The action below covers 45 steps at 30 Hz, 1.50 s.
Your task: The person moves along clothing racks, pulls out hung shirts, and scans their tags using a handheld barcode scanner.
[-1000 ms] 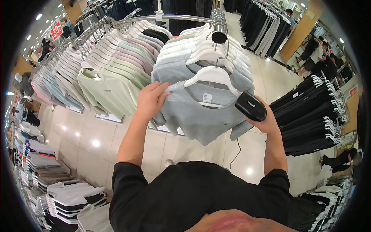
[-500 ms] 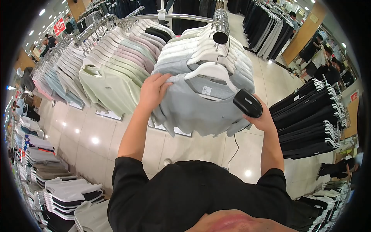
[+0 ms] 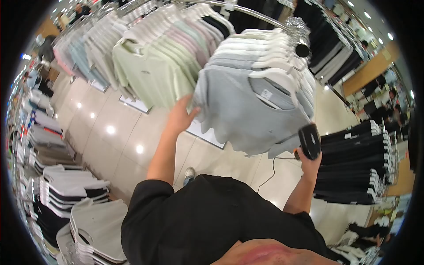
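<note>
grey shirt (image 3: 247, 106) at one o'clock, likely mid-adjustment, left hand (image 3: 180, 117) spread beside, black device (image 3: 309, 140) clutched in right hand (image 3: 310, 164), steadiness needed.

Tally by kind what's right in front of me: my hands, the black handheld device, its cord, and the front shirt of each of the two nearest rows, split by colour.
Left hand and right hand: 2
Black handheld device: 1
Cord: 1
Grey front shirt: 1
Light green front shirt: 1
Total: 6
</note>
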Tool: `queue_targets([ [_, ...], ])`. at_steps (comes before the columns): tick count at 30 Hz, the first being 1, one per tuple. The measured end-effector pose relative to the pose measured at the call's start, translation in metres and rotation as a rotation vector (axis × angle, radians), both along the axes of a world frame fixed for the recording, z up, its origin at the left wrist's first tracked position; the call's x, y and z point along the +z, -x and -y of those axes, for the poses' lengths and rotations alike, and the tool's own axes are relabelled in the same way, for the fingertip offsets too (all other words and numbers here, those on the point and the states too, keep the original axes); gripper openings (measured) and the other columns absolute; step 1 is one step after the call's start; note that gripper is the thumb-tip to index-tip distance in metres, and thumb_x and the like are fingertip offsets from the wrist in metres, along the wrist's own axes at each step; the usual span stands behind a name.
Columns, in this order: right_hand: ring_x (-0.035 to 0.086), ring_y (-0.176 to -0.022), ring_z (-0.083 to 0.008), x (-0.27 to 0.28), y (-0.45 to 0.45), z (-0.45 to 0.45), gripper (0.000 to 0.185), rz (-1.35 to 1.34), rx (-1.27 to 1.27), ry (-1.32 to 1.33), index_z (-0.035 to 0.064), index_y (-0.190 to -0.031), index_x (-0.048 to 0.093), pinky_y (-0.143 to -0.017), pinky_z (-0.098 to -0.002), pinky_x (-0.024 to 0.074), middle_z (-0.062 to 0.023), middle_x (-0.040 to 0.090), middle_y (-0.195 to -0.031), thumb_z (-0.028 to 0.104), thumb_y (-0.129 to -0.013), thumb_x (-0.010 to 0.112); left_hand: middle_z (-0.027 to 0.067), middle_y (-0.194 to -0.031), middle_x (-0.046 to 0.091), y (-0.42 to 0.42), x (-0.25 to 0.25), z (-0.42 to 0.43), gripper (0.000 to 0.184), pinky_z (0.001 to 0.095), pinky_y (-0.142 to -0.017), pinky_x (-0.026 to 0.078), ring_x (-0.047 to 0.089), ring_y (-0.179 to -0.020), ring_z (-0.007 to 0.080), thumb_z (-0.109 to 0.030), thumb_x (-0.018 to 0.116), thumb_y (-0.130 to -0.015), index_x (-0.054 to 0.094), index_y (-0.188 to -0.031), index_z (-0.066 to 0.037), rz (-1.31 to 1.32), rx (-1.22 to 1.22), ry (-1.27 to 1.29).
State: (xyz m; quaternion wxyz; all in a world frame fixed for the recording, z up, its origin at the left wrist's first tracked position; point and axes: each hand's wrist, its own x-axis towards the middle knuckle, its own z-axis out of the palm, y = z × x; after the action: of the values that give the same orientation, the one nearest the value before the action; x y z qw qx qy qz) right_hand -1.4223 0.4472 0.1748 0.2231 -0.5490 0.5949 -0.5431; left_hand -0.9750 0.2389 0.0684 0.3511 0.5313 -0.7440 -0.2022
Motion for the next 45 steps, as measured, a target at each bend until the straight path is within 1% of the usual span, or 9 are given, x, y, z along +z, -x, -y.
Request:
queue_targets([
  [1, 0.060, -0.125, -0.0187, -0.024, 0.017, -0.012, 0.070, 0.048, -0.075, -0.115, -0.0031, -0.146, 0.053, -0.111, -0.0339, 0.0432, -0.0145, 0.061, -0.142, 0.002, -0.081, 0.079, 0.0250, -0.139, 0.062, -0.011, -0.008, -0.015, 0.060, 0.0452, -0.108, 0.048, 0.060, -0.127, 0.0404, -0.032, 0.075, -0.095, 0.056, -0.143, -0.002, -0.010, 0.002, -0.135],
  [3, 0.067, -0.106, -0.0180, -0.025, -0.012, -0.015, 0.055, 0.012, -0.125, 0.115, -0.0034, -0.140, 0.058, -0.100, -0.0357, 0.0510, -0.0143, 0.068, -0.124, 0.003, -0.088, 0.073, 0.0242, -0.133, 0.067, -0.031, -0.032, -0.048, 0.056, 0.0449, -0.104, 0.051, 0.065, -0.120, 0.0395, -0.033, 0.074, -0.095, 0.060, -0.139, -0.001, -0.042, -0.010, -0.340],
  [9, 0.066, -0.090, -0.0198, -0.030, -0.063, -0.011, 0.043, 0.319, 0.176, -0.133, -0.0040, -0.137, 0.059, -0.081, -0.0361, 0.0557, -0.0138, 0.069, -0.112, 0.004, -0.095, 0.064, 0.0199, -0.131, 0.069, -0.102, -0.076, -0.127, 0.058, 0.0451, -0.103, 0.052, 0.065, -0.121, 0.0381, -0.040, 0.070, -0.097, 0.060, -0.141, -0.004, 0.197, -0.182, -0.817],
  [13, 0.059, -0.080, -0.0175, -0.024, -0.130, 0.017, 0.041, 0.380, 0.260, -0.086, -0.0040, -0.136, 0.059, -0.074, -0.0346, 0.0511, -0.0143, 0.066, -0.100, 0.000, -0.095, 0.063, 0.0208, -0.133, 0.068, -0.143, -0.089, -0.134, 0.062, 0.0467, -0.105, 0.051, 0.063, -0.124, 0.0392, -0.043, 0.068, -0.097, 0.057, -0.144, -0.005, 0.274, -0.191, -0.806],
  [14, 0.059, -0.075, -0.0141, -0.019, -0.150, 0.025, 0.029, 0.418, 0.262, -0.117, -0.0031, -0.121, 0.060, -0.071, -0.0300, 0.0498, -0.0088, 0.063, -0.091, -0.004, -0.092, 0.063, 0.0215, -0.136, 0.066, -0.152, -0.089, -0.130, 0.063, 0.0470, -0.106, 0.050, 0.062, -0.126, 0.0397, -0.043, 0.069, -0.097, 0.056, -0.145, -0.005, 0.245, -0.163, -0.775],
  [28, 0.062, -0.081, -0.0135, -0.009, -0.318, 0.067, 0.027, 0.384, 0.375, -0.195, 0.0001, -0.109, 0.066, -0.072, -0.0282, 0.0491, -0.0040, 0.064, -0.092, -0.008, -0.083, 0.070, 0.0223, -0.134, 0.065, -0.283, -0.090, -0.119, 0.062, 0.0483, -0.104, 0.051, 0.062, -0.123, 0.0405, -0.044, 0.069, -0.097, 0.056, -0.145, -0.006, 0.249, -0.194, -0.709],
  [37, 0.063, -0.084, -0.0129, -0.016, -0.345, 0.123, 0.024, 0.346, 0.431, -0.243, 0.0000, -0.112, 0.067, -0.076, -0.0289, 0.0498, -0.0045, 0.068, -0.096, -0.001, -0.088, 0.071, 0.0240, -0.137, 0.063, -0.299, -0.091, -0.128, 0.063, 0.0489, -0.105, 0.050, 0.061, -0.125, 0.0424, -0.044, 0.069, -0.097, 0.056, -0.144, -0.004, 0.173, -0.095, -0.654],
  [41, 0.065, -0.086, -0.0102, -0.023, -0.360, 0.172, 0.038, 0.190, 0.457, -0.243, 0.0005, -0.120, 0.066, -0.080, -0.0286, 0.0514, -0.0048, 0.070, -0.096, -0.006, -0.084, 0.076, 0.0246, -0.139, 0.062, -0.307, -0.082, -0.125, 0.062, 0.0482, -0.107, 0.049, 0.060, -0.128, 0.0420, -0.043, 0.069, -0.098, 0.056, -0.144, -0.004, 0.093, -0.084, -0.775],
  [45, 0.060, -0.121, -0.0181, -0.001, -0.394, 0.229, 0.044, 0.178, 0.505, -0.144, -0.0023, -0.118, 0.069, -0.101, -0.0352, 0.0486, -0.0147, 0.059, -0.143, -0.001, -0.076, 0.084, 0.0217, -0.135, 0.066, -0.323, -0.062, -0.101, 0.058, 0.0469, -0.105, 0.051, 0.061, -0.127, 0.0397, -0.041, 0.068, -0.099, 0.059, -0.141, -0.004, 0.040, 0.049, -0.784],
])
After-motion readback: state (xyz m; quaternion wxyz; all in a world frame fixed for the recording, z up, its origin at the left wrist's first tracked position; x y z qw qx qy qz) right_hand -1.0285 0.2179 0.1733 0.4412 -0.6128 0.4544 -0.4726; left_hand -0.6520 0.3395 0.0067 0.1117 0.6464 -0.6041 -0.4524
